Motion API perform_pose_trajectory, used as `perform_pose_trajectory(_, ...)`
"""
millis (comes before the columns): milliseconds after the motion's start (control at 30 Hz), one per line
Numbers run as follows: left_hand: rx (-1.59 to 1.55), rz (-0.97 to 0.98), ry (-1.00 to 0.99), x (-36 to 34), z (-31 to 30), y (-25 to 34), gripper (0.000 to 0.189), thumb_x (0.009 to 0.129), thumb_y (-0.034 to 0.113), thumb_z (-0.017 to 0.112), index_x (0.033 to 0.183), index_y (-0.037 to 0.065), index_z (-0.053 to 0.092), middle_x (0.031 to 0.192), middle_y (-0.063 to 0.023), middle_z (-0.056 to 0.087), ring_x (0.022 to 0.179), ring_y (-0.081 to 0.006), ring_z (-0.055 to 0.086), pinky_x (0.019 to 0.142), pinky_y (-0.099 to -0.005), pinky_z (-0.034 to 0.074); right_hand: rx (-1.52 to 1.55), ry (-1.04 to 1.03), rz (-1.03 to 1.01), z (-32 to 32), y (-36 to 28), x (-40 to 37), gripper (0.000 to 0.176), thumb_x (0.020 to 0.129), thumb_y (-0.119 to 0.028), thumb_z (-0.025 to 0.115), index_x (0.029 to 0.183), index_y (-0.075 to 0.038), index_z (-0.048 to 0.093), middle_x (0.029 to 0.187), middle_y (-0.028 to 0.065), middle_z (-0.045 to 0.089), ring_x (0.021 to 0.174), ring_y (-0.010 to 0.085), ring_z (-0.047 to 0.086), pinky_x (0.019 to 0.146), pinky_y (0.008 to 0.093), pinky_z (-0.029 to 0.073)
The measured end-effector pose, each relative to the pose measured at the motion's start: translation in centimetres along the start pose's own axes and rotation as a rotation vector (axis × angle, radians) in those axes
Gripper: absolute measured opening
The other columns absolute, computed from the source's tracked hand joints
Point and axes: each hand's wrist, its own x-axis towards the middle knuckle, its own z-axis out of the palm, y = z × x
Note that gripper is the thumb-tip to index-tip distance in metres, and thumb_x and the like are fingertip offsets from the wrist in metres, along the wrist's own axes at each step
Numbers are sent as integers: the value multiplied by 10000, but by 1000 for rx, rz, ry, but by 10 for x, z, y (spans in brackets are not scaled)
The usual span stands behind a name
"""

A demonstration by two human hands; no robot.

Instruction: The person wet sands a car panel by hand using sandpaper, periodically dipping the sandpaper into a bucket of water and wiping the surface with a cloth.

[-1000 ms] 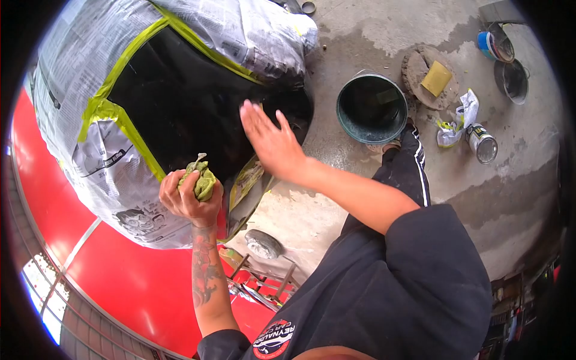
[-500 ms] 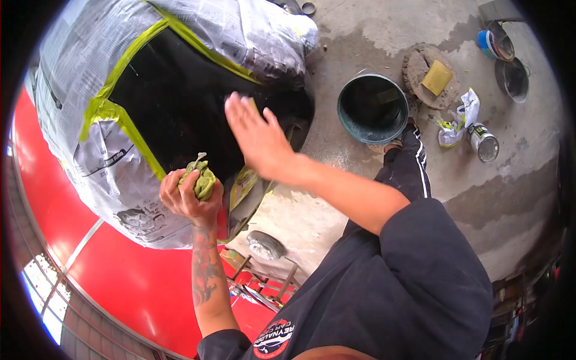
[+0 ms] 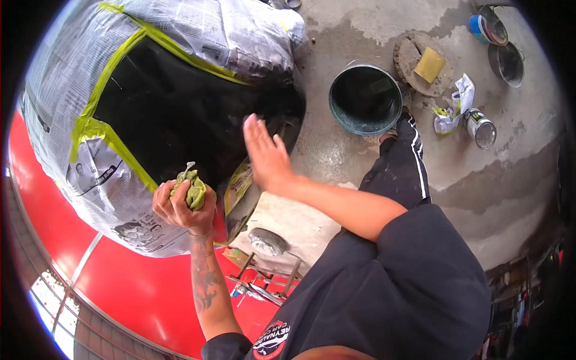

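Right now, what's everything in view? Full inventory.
black panel: 1, black, centre-left
newspaper: several sheets, grey print, around the black panel
masking tape: strips, yellow-green, panel border
car body: 1, red, lower left
bucket: 1, dark teal, on floor, upper middle
pad: 1, yellow, on round block
can: 1, silver, right
green wad: 1, green, in left hand
left hand: 1, shut on green wad
right hand: 1, open, by panel's lower edge
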Motion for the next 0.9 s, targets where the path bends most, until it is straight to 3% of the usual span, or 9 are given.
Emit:
perform_pose_trajectory(133, 7, 3, 8, 1, -1, 1, 357, 693, 76, 785, 1025, 127, 663, 1074, -93, 624, 1027, -316, 601, 925, -477, 482, 122, 29, 215, 1, 21, 34, 903, 866, 39, 496, 1652, -29, 56, 1713, 247, 97, 1584, 392, 166, 1184, 620, 289)
perform_pose_trajectory(200, 2, 3, 9, 3, 2, 2, 356, 693, 76, 786, 1024, 126, 662, 1074, -95, 623, 1027, -317, 600, 923, -477, 483, 137, -3, 117, -1, -2, 14, 902, 865, 41, 492, 1653, -38, 59, 1707, 267, 88, 1582, 392, 171, 1182, 621, 291)
perform_pose_trajectory(233, -3, -3, -2, 2, 2, 3, 356, 693, 76, 786, 1023, 125, 662, 1075, -96, 623, 1028, -318, 599, 921, -477, 484, 184, -101, 119, -18, -17, -1, 919, 848, 69, 495, 1649, -32, 56, 1727, 204, 86, 1593, 362, 152, 1209, 615, 244)
perform_pose_trajectory(367, -7, 1, 0, 1, 1, 1, 357, 695, 78, 786, 1026, 123, 660, 1077, -99, 623, 1031, -321, 598, 916, -478, 488, 88, -22, 243, -1, 38, 37, 910, 863, 48, 473, 1659, -69, 49, 1736, 166, 90, 1593, 348, 159, 1196, 610, 278)
perform_pose_trajectory(467, -1, 0, 0, 2, 0, 2, 357, 698, 77, 787, 1028, 121, 658, 1081, -100, 624, 1033, -321, 598, 915, -481, 488, 169, -68, 370, -8, 40, 55, 863, 885, 28, 456, 1646, -26, 51, 1724, 217, 80, 1589, 370, 155, 1193, 611, 288)
perform_pose_trajectory(600, 6, -9, -5, 1, 1, 1, 346, 695, 111, 785, 1016, 135, 659, 1074, -90, 626, 1032, -320, 600, 921, -485, 486, 207, -153, 199, -23, 3, 18, 891, 871, 26, 466, 1645, -11, 25, 1709, 263, 76, 1583, 400, 157, 1184, 623, 300)
perform_pose_trajectory(667, 14, -29, 6, -3, 3, -3, 335, 685, 174, 781, 998, 165, 661, 1061, -72, 630, 1027, -319, 603, 935, -494, 483, 120, -81, 186, -6, 26, 23, 893, 862, 36, 459, 1647, -17, 35, 1717, 238, 81, 1587, 384, 161, 1180, 620, 308)
perform_pose_trajectory(800, 3, 7, -5, 2, 0, 0, 351, 701, 91, 792, 1025, 127, 661, 1083, -97, 629, 1036, -323, 602, 918, -483, 486, 109, 17, 229, 16, 100, 62, 898, 854, 36, 472, 1652, -32, 66, 1717, 219, 121, 1577, 389, 191, 1194, 623, 291)
perform_pose_trajectory(900, 5, 1, -1, 0, 2, -1, 353, 702, 96, 797, 1026, 131, 662, 1087, -96, 630, 1038, -323, 603, 923, -487, 485, 208, 89, 220, 36, 98, 66, 928, 848, 2, 520, 1652, -37, 58, 1717, 202, 133, 1565, 436, 187, 1232, 635, 214)
